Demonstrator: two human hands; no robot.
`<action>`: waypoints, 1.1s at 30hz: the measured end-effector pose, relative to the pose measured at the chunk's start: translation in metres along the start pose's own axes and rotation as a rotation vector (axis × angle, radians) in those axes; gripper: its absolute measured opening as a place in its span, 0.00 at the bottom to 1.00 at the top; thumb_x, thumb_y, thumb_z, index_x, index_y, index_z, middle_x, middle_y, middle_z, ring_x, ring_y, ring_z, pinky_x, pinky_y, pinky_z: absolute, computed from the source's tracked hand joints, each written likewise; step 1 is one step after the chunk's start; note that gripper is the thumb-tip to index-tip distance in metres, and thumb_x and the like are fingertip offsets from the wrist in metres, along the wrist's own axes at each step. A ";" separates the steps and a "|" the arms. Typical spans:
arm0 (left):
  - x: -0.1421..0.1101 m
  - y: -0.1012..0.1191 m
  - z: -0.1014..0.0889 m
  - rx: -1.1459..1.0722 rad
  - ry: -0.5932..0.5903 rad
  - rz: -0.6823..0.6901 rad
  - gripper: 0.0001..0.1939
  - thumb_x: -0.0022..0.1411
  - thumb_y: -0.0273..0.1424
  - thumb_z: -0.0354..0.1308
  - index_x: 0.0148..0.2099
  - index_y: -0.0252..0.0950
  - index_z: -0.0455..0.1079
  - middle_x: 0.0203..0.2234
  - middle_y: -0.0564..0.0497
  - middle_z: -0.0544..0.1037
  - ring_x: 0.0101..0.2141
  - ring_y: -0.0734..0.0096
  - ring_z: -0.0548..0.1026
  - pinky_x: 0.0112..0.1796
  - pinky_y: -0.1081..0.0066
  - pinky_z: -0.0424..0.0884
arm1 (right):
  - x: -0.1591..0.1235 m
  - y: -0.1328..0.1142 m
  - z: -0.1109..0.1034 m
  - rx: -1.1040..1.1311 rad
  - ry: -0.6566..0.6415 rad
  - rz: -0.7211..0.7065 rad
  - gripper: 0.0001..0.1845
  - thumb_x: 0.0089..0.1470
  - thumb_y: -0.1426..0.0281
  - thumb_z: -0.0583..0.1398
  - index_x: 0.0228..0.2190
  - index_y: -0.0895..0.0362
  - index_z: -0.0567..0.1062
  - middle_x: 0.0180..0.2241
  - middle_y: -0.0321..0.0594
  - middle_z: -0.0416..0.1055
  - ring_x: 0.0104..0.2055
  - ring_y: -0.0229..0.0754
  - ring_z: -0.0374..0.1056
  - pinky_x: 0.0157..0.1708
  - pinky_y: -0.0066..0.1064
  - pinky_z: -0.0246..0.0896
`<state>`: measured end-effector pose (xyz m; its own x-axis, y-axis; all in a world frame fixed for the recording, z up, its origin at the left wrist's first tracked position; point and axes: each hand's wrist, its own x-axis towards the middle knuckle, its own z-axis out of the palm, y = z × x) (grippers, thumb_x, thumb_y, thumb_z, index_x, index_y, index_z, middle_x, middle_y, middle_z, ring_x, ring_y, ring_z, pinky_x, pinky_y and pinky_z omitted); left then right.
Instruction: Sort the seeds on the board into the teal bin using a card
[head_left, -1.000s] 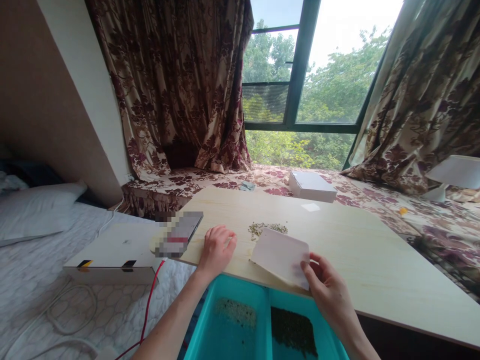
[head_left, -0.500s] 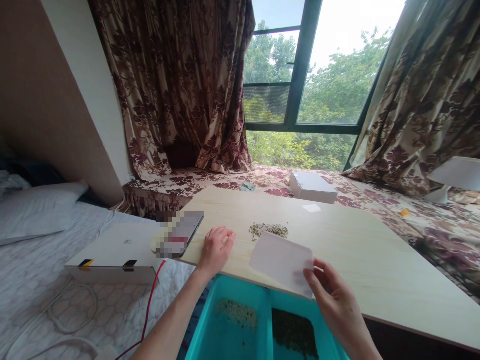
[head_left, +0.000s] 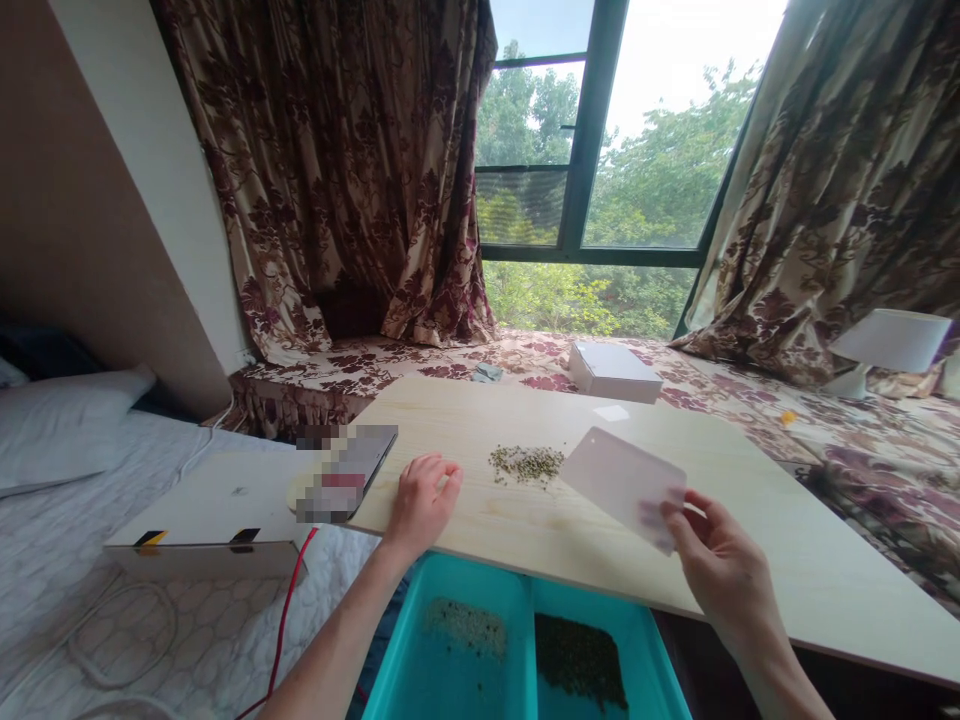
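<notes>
In my right hand (head_left: 724, 560) I pinch a translucent white plastic sheet (head_left: 626, 485) by its right edge, tilted above the table (head_left: 450, 410). Left of the sheet lies a loose pile of small greenish-brown grains (head_left: 527, 462). My left hand (head_left: 425, 503) rests on the table near its front edge, fingers curled under; their inner side is hidden. Below the front edge is a teal divided bin (head_left: 533, 640). Its left compartment has pale grains (head_left: 469, 628) with dark specks, its right one a heap of dark green grains (head_left: 579, 660).
A tablet-like device (head_left: 367, 465), partly pixelated, lies at the table's left end, near a red cable (head_left: 286, 600). On the bed is a white box (head_left: 217, 500). A small white paper (head_left: 611, 412) lies on the table; another white box (head_left: 615, 371) and a lamp (head_left: 892, 340) stand behind.
My right hand has carried the plastic sheet to the right and slightly up, away from the grain pile and the table's front edge. My left hand stays in place on the table.
</notes>
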<state>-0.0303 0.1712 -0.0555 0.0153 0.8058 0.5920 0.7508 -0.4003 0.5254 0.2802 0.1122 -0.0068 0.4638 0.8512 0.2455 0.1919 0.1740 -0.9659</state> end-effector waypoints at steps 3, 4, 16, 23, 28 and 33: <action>0.000 -0.001 0.001 0.016 0.008 0.022 0.11 0.61 0.35 0.50 0.33 0.40 0.71 0.34 0.49 0.78 0.46 0.61 0.71 0.51 0.58 0.64 | 0.002 0.000 -0.007 -0.011 0.000 0.009 0.24 0.36 0.55 0.65 0.34 0.57 0.70 0.23 0.45 0.79 0.27 0.50 0.76 0.24 0.34 0.70; -0.001 -0.001 0.001 0.021 0.010 0.028 0.11 0.61 0.35 0.50 0.33 0.40 0.71 0.34 0.49 0.78 0.46 0.61 0.71 0.51 0.58 0.64 | 0.002 0.001 -0.007 -0.019 -0.004 0.005 0.24 0.37 0.55 0.65 0.33 0.57 0.70 0.23 0.45 0.79 0.27 0.50 0.76 0.23 0.34 0.70; -0.002 -0.001 0.000 0.031 -0.001 0.042 0.11 0.61 0.35 0.49 0.33 0.40 0.72 0.35 0.50 0.78 0.46 0.61 0.71 0.51 0.58 0.64 | -0.001 0.005 0.011 -0.036 -0.088 -0.040 0.22 0.41 0.52 0.62 0.33 0.55 0.68 0.26 0.45 0.79 0.28 0.48 0.76 0.24 0.33 0.69; -0.002 -0.001 0.001 0.033 0.000 0.040 0.11 0.62 0.35 0.49 0.33 0.40 0.72 0.35 0.50 0.78 0.46 0.61 0.71 0.51 0.57 0.63 | -0.002 0.002 0.013 -0.038 -0.101 -0.032 0.22 0.41 0.53 0.62 0.33 0.56 0.68 0.27 0.46 0.79 0.28 0.47 0.75 0.25 0.34 0.69; -0.001 -0.001 0.001 0.035 -0.007 0.046 0.11 0.62 0.35 0.49 0.34 0.40 0.71 0.35 0.49 0.78 0.46 0.60 0.71 0.51 0.58 0.63 | 0.000 0.004 0.014 -0.046 -0.113 -0.049 0.20 0.41 0.54 0.61 0.33 0.55 0.68 0.26 0.46 0.78 0.29 0.47 0.76 0.27 0.34 0.70; -0.002 -0.001 0.000 0.035 -0.014 0.044 0.11 0.62 0.35 0.49 0.34 0.40 0.72 0.35 0.50 0.78 0.46 0.61 0.71 0.51 0.57 0.63 | 0.002 0.007 0.012 -0.045 -0.092 -0.063 0.20 0.42 0.55 0.61 0.34 0.55 0.68 0.27 0.46 0.78 0.28 0.46 0.75 0.27 0.34 0.70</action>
<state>-0.0308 0.1704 -0.0568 0.0574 0.7937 0.6056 0.7718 -0.4201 0.4774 0.2721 0.1208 -0.0143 0.3688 0.8815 0.2949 0.2576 0.2079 -0.9436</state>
